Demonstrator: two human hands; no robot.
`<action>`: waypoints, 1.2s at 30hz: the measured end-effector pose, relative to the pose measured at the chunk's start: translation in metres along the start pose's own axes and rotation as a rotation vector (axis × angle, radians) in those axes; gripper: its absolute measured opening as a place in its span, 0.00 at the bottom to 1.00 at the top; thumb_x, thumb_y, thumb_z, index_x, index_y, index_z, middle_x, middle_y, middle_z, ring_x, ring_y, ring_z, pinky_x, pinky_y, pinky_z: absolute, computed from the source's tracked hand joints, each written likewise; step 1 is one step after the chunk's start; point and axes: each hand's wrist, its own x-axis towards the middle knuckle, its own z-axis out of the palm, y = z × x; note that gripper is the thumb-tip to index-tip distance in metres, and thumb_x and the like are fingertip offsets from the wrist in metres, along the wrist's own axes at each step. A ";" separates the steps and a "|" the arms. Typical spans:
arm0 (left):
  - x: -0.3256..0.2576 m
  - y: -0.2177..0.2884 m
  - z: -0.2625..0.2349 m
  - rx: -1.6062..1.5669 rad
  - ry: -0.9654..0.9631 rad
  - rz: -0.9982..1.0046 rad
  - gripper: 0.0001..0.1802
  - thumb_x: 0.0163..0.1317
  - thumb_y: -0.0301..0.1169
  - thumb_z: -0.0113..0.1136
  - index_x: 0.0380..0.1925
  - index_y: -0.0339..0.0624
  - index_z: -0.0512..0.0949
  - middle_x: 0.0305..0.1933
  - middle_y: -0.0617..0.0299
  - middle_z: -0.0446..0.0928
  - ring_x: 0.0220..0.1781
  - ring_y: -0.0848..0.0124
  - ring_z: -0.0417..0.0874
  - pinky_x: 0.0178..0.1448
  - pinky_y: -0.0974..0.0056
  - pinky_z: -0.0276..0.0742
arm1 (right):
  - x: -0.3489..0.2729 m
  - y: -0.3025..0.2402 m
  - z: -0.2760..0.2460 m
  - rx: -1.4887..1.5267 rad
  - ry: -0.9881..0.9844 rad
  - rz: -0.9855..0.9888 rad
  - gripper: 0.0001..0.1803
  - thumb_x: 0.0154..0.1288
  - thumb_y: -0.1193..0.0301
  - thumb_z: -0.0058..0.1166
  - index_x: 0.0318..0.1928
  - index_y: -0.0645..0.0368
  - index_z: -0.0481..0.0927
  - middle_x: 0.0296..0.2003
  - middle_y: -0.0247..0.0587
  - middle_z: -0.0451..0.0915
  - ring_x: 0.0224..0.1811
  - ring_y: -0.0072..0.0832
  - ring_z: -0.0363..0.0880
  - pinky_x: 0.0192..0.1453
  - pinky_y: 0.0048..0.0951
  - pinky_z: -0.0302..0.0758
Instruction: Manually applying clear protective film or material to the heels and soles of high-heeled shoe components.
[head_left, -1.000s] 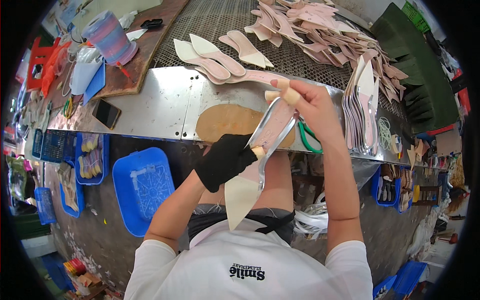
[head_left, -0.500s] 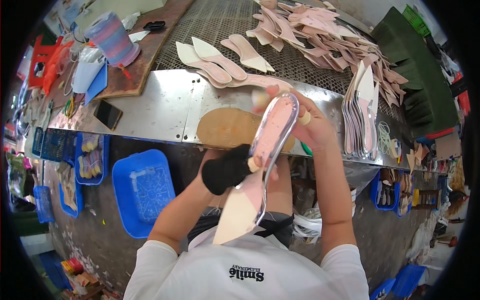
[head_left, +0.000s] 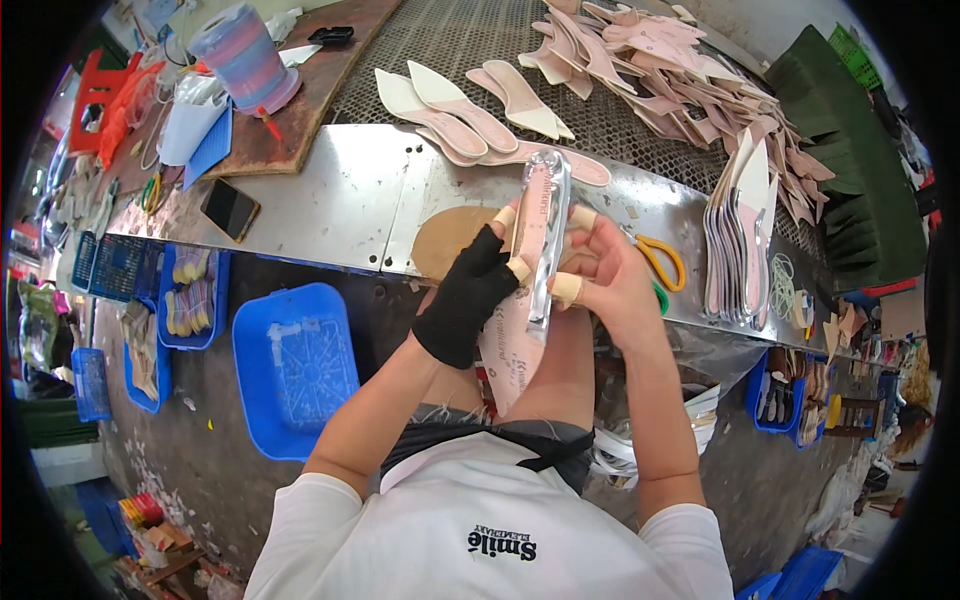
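A long pink pointed shoe insole (head_left: 531,262) with a shiny clear film along one edge stands almost upright between both hands, its tip pointing down toward my lap. My left hand (head_left: 474,286), in a black fingerless glove with taped fingertips, grips its left edge. My right hand (head_left: 603,277), bare with tan tape on the fingers, pinches the right edge and the film. Just beyond the hands lies a brown oval pad (head_left: 446,240) on the metal bench edge (head_left: 330,200).
More pink insoles (head_left: 470,105) lie on the mesh table top, with a big heap (head_left: 660,65) behind and an upright stack (head_left: 740,235) at right. Orange-handled scissors (head_left: 660,262) lie by my right hand. A phone (head_left: 230,208) and blue bins (head_left: 295,365) are at left.
The insole has swung from a slant to nearly upright and moved up toward the bench; both hands closed in on its upper half.
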 end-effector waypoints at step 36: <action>-0.014 0.031 0.000 1.069 0.014 0.064 0.18 0.53 0.31 0.65 0.44 0.36 0.77 0.34 0.54 0.81 0.33 0.74 0.78 0.41 0.65 0.73 | 0.042 0.004 -0.008 -0.671 0.288 -0.322 0.60 0.38 0.60 0.74 0.68 0.67 0.50 0.48 0.47 0.65 0.42 0.31 0.71 0.40 0.30 0.75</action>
